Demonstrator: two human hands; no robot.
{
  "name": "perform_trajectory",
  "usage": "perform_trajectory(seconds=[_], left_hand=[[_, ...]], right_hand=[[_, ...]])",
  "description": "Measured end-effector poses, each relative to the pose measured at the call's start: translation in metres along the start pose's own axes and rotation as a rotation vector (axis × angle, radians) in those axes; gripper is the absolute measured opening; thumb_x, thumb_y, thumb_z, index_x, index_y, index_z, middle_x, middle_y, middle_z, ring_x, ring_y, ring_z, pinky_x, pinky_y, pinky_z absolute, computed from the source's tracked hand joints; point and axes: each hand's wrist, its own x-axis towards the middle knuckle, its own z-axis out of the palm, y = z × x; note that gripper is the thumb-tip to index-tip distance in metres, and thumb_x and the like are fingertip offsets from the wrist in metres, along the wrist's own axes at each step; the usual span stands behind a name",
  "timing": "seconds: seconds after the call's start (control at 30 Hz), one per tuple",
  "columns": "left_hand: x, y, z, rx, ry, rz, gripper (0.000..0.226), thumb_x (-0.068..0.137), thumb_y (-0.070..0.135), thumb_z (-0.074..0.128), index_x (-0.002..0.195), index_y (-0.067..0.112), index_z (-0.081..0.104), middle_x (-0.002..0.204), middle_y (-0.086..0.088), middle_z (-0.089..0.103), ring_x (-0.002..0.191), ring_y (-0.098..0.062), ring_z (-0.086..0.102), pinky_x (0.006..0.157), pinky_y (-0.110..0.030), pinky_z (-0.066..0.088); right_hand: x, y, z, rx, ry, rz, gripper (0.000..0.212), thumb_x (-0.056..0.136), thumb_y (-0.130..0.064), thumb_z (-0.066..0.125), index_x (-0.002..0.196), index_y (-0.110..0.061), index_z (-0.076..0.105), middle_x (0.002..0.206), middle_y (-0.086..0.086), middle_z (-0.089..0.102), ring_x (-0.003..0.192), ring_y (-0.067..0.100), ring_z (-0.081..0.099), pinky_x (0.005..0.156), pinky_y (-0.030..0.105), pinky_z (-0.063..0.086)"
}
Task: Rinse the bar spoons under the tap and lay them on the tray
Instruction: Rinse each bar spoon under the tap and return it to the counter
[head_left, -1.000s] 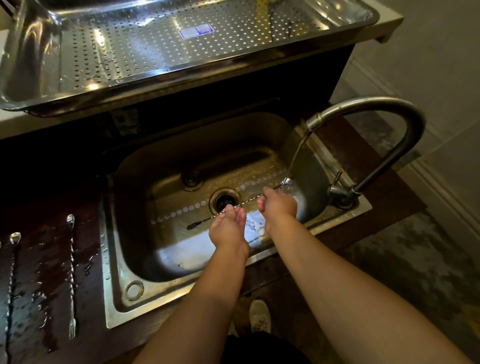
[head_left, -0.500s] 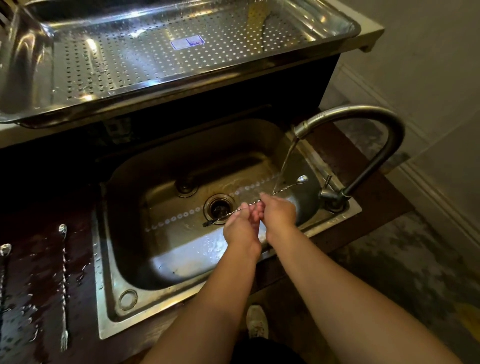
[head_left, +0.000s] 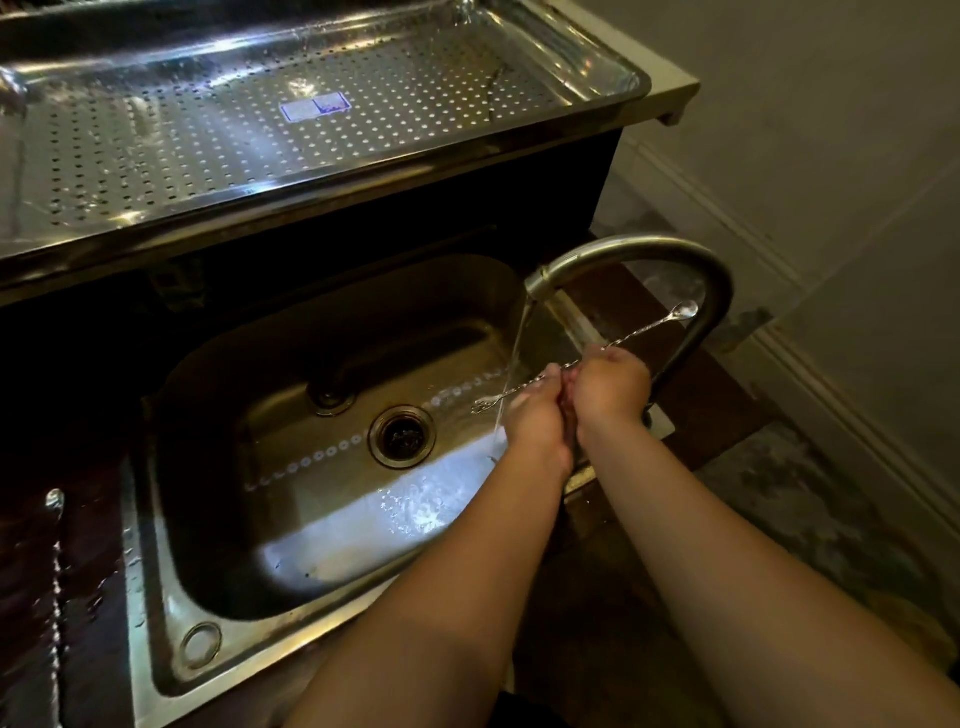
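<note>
A long twisted bar spoon (head_left: 644, 328) lies across both my hands over the sink (head_left: 291, 525), its bowl up at the right by the tap's neck and its forked end low at the left. My left hand (head_left: 537, 421) and my right hand (head_left: 613, 387) grip its stem side by side, touching each other. Water runs from the curved tap (head_left: 639, 249) and falls onto the stem just left of my left hand. Another bar spoon (head_left: 54, 587) lies on the wet dark counter at the far left. The perforated steel tray (head_left: 260, 140) sits on the raised shelf behind the sink.
The sink's drain (head_left: 401, 435) is left of my hands. The tap's neck (head_left: 696, 332) rises right behind my right hand. A pale wall and skirting board (head_left: 810, 364) run along the right, above a mottled floor.
Both hands have slid the spoon to the right, so the bowl now sits past the tap's neck and the water hits nearer the forked end. The hands have closed together.
</note>
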Motion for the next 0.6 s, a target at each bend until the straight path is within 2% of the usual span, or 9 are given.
perform_trajectory(seconds=[0.07,0.13,0.2,0.3,0.37,0.43,0.53,0.6], left_hand=[[0.0,-0.001,0.008,0.01,-0.022,-0.01,0.012,0.094,0.011,0.056,0.096,0.002,0.063,0.104,-0.021,0.064,0.099,-0.034,0.061,0.102,-0.051,0.045],[0.0,-0.002,0.014,0.015,-0.02,-0.013,0.022,0.092,0.011,0.059,0.111,0.0,0.062,0.115,-0.024,0.064,0.107,-0.037,0.061,0.101,-0.052,0.045],[0.0,-0.003,0.017,0.012,-0.015,-0.005,0.028,0.09,0.01,0.062,0.116,-0.001,0.06,0.11,-0.023,0.066,0.102,-0.037,0.065,0.096,-0.049,0.049],[0.001,-0.003,0.023,0.006,-0.017,-0.004,0.013,0.09,0.007,0.062,0.101,0.001,0.064,0.083,-0.013,0.07,0.073,-0.025,0.067,0.08,-0.039,0.055],[0.002,-0.002,0.025,0.001,-0.008,-0.006,0.007,0.089,0.005,0.062,0.095,0.004,0.064,0.079,-0.011,0.069,0.07,-0.023,0.067,0.078,-0.037,0.055],[0.002,-0.002,0.023,0.008,-0.01,-0.003,0.011,0.089,0.005,0.062,0.099,0.003,0.065,0.087,-0.014,0.071,0.077,-0.026,0.068,0.083,-0.04,0.056],[0.003,-0.003,0.014,0.019,0.0,-0.02,0.032,0.091,0.01,0.061,0.12,-0.001,0.059,0.118,-0.024,0.064,0.101,-0.035,0.063,0.098,-0.05,0.048],[0.002,-0.001,0.007,0.044,0.044,-0.015,0.033,0.092,0.014,0.06,0.12,-0.003,0.058,0.116,-0.025,0.064,0.1,-0.035,0.063,0.097,-0.05,0.049]], right_hand=[[0.003,-0.006,-0.002,-0.028,0.04,-0.034,0.025,0.097,-0.023,0.047,0.087,-0.008,0.065,0.086,0.014,0.07,0.085,0.031,0.068,0.084,0.049,0.056],[0.006,-0.009,-0.004,-0.051,0.06,-0.052,0.025,0.097,-0.024,0.046,0.093,-0.008,0.065,0.095,0.015,0.07,0.092,0.031,0.067,0.088,0.051,0.054],[0.007,-0.013,-0.005,-0.068,0.08,-0.075,0.024,0.098,-0.026,0.045,0.099,-0.01,0.064,0.099,0.011,0.069,0.094,0.027,0.066,0.091,0.048,0.053],[0.009,-0.017,-0.007,-0.072,0.101,-0.109,0.022,0.099,-0.027,0.044,0.097,-0.014,0.061,0.095,0.005,0.067,0.092,0.022,0.065,0.091,0.043,0.053],[0.009,-0.018,-0.007,-0.081,0.106,-0.116,0.021,0.099,-0.027,0.044,0.095,-0.015,0.061,0.094,0.005,0.067,0.092,0.023,0.065,0.09,0.042,0.053],[0.009,-0.016,-0.007,-0.09,0.103,-0.102,0.025,0.099,-0.026,0.044,0.099,-0.01,0.063,0.097,0.009,0.068,0.093,0.024,0.066,0.09,0.044,0.053],[0.006,-0.011,-0.003,-0.119,0.078,-0.074,0.029,0.1,-0.026,0.044,0.103,-0.008,0.065,0.099,0.011,0.069,0.093,0.023,0.067,0.09,0.045,0.054],[0.002,-0.006,0.002,-0.147,0.056,-0.077,0.028,0.099,-0.025,0.044,0.102,-0.007,0.066,0.099,0.011,0.069,0.094,0.024,0.067,0.09,0.044,0.054]])
